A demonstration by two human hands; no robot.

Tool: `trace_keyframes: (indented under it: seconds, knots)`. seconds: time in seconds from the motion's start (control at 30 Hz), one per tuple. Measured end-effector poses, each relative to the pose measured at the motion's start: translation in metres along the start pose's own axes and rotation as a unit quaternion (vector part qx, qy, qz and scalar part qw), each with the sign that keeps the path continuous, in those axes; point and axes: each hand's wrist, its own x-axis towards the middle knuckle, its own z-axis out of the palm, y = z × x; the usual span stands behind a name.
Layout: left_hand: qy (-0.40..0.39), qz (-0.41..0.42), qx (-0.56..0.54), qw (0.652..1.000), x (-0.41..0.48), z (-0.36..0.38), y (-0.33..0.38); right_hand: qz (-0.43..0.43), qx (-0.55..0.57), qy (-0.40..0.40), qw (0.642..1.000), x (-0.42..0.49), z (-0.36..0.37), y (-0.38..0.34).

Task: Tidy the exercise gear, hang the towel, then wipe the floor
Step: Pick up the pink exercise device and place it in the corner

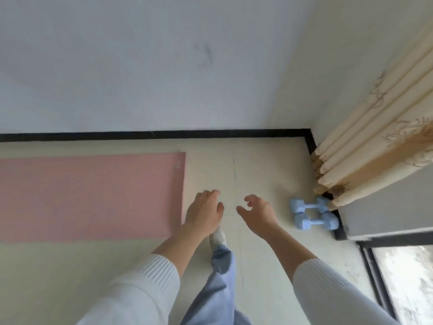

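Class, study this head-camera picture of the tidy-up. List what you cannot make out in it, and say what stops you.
Head view only:
1. Mat: left end cut off by the picture's edge.
2. Mark on the mat's corner: too small to read.
3. Shoe: front hidden behind the left hand.
4. Window: the outside is blurred.
5. Towel: nowhere in view.
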Motion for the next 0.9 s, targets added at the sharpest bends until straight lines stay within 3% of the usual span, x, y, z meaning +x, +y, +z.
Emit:
trace_keyframes:
  seconds: [0.17,0.37,0.9]
  knots:
    - [0.085,-0.131,-0.023,0.987,-0.112,-0.077,-0.098,-0.117,-0.089,-0.056,0.987,-0.071,0.067,-0.098]
    - [0.154,-0.256,-0.030,0.954,-0.221,-0.159,-0.251,-0.247,-0.177,-0.116,0.946,-0.139,0.187,-0.231]
    - [0.193,-0.433,-0.075,0.877,-0.430,-0.324,-0.665,-0.428,-0.312,-0.192,0.826,-0.285,0.570,-0.577]
